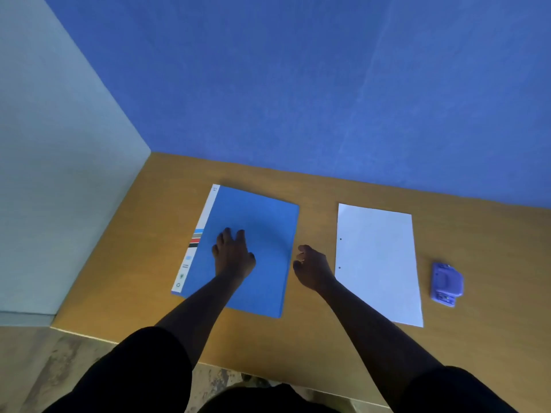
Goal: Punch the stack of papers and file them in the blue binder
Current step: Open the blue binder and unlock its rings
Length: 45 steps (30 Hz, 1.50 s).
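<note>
The blue binder (262,228) lies closed on the wooden desk, its white striped spine strip to the left. My left hand (234,253) rests flat on its cover, fingers spread. My right hand (311,268) hovers just off the binder's right edge, fingers loosely curled, holding nothing. To the right lies the stack of white papers (378,260) with two punched holes near its left edge. A small purple hole punch (446,284) sits right of the papers.
The wooden desk (343,338) butts against a blue partition (298,99) at the back and a pale wall (44,174) on the left. The desk's front edge runs close to my body, with floor below it.
</note>
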Each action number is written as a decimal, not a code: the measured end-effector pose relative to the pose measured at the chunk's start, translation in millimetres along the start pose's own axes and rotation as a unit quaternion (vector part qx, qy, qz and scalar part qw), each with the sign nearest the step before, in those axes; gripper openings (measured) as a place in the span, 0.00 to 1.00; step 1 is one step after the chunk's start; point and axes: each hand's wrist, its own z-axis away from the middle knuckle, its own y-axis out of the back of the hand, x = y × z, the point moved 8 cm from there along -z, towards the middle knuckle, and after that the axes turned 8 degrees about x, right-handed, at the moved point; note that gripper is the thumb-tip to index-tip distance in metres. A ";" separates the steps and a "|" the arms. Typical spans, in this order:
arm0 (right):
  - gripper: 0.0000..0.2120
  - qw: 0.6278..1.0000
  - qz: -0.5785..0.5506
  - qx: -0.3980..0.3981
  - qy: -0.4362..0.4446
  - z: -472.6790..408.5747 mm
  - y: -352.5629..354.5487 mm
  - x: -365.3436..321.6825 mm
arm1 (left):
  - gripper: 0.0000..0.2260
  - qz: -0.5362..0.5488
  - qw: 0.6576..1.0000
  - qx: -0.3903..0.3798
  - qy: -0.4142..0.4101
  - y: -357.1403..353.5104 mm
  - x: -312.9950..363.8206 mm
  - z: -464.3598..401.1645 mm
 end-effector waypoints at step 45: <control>0.11 0.951 -0.070 0.243 -0.178 0.4 92.8 33.8 | 0.28 0.325 0.930 -0.145 0.093 -12.7 4.9 -14.5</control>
